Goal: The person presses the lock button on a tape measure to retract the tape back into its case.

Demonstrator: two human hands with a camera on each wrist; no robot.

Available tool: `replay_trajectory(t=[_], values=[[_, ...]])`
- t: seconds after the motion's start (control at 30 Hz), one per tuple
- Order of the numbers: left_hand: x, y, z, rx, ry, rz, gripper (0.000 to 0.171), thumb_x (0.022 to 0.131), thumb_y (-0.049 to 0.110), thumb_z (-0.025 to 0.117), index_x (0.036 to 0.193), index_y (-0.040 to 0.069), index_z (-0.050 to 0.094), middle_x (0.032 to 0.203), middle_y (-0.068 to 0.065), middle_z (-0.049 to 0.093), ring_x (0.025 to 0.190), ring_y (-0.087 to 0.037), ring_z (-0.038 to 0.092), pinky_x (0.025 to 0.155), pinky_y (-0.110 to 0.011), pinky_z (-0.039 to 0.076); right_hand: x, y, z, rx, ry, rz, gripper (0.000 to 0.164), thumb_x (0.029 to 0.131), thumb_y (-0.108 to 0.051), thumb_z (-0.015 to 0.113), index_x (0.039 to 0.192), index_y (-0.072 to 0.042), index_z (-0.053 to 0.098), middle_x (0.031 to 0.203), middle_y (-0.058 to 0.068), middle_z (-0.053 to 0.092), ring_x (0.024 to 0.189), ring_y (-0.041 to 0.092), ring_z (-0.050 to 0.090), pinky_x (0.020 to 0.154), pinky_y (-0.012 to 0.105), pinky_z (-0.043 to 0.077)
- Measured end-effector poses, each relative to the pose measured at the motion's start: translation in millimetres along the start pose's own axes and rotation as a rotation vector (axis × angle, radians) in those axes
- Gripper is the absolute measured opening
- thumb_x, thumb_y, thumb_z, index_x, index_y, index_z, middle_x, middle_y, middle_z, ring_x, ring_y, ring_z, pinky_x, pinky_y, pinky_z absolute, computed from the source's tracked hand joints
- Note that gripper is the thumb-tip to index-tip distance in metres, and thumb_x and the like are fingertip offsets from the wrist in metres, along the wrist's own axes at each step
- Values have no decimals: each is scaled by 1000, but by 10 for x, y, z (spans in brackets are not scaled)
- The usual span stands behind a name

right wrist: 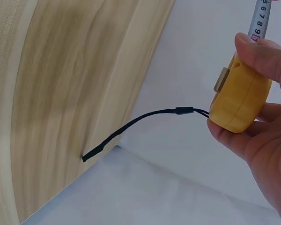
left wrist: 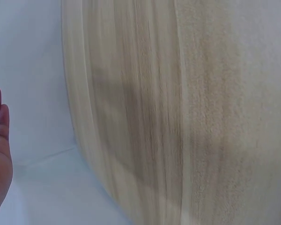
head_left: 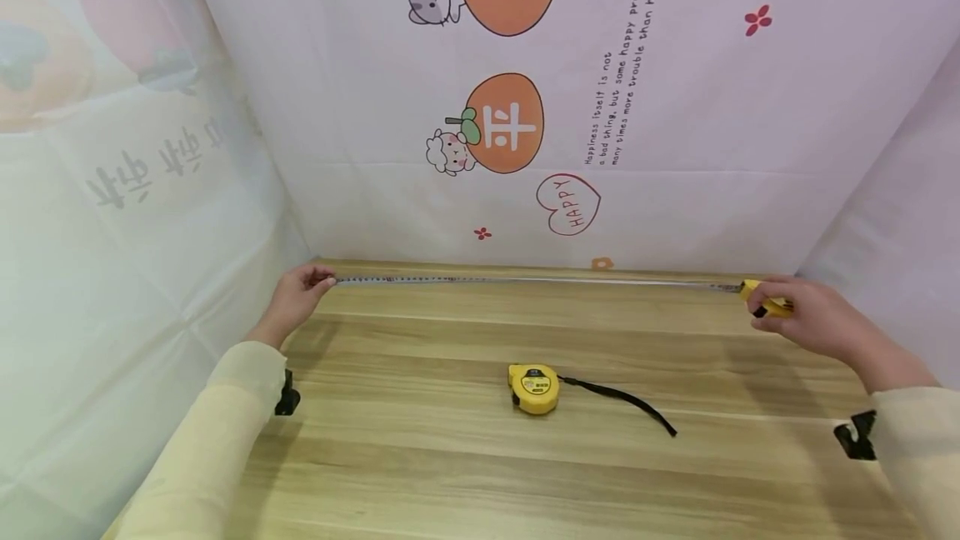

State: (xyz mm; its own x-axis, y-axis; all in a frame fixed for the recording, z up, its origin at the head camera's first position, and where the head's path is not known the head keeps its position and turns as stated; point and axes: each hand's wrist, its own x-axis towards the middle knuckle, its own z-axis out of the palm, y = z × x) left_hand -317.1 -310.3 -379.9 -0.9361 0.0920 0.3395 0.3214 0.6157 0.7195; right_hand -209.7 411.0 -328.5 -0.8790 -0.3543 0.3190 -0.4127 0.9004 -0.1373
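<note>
A metal measuring blade [head_left: 525,279] stretches along the table's far edge, between my two hands. At its left end, my left hand [head_left: 294,298] pinches the tip between thumb and fingers; the left wrist view catches only part of that hand [left wrist: 0,150] at its edge. My right hand [head_left: 817,317] grips the yellow tape measure [right wrist: 241,96] by its case, and numbers show on the blade [right wrist: 260,21] where it leaves the case. From this case hangs a black wrist strap [right wrist: 136,120]. A second yellow tape measure [head_left: 536,388] lies mid-table, its blade not showing.
The second tape's black strap [head_left: 622,394] trails right across the wood-grain table [head_left: 420,457]. A printed white cloth [head_left: 360,107] rises behind the far edge. More cloth hangs at the left [head_left: 135,273] and at the right [head_left: 900,215]. Black mounts [head_left: 287,394] sit at both wrists.
</note>
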Motion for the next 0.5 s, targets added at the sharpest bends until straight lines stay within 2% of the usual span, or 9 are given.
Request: replay_trajectory(t=[0.1, 0.17, 0.27, 0.4, 0.5], values=[[1, 15, -2, -6, -1, -6, 26, 101, 12, 55, 116, -8, 61, 107, -22, 63, 95, -28, 58, 73, -15, 45, 31, -16, -10, 45, -24, 31, 29, 77, -4, 81, 102, -11, 66, 108, 19, 63, 88, 33, 59, 66, 45, 49], [1, 27, -7, -10, 3, -4, 25, 100, 11, 55, 115, -8, 61, 107, -23, 63, 96, -29, 58, 73, -15, 45, 35, -16, -19, 77, -43, 59, 43, 78, -5, 80, 118, -5, 61, 112, 26, 61, 91, 38, 59, 68, 50, 49], [-4, 41, -18, -12, 3, -4, 26, 101, 12, 55, 115, -9, 61, 108, -23, 63, 96, -30, 58, 73, -14, 45, 35, 1, -22, 129, -69, 95, 65, 79, -5, 79, 135, 2, 47, 111, 30, 58, 90, 40, 58, 67, 50, 49], [-17, 61, -29, -2, 0, -1, 25, 100, 12, 55, 115, -8, 61, 107, -22, 63, 95, -28, 58, 76, -19, 47, 44, 26, -5, 154, -84, 116, 73, 79, -7, 79, 138, 11, 40, 115, 32, 55, 92, 38, 57, 68, 46, 48], [-23, 67, -25, -5, 2, 12, 24, 100, 12, 56, 113, -6, 62, 104, -19, 64, 93, -24, 58, 76, -25, 47, 59, 26, 11, 143, -98, 118, 75, 80, -12, 81, 136, 15, 40, 121, 35, 50, 97, 41, 55, 72, 49, 47]])
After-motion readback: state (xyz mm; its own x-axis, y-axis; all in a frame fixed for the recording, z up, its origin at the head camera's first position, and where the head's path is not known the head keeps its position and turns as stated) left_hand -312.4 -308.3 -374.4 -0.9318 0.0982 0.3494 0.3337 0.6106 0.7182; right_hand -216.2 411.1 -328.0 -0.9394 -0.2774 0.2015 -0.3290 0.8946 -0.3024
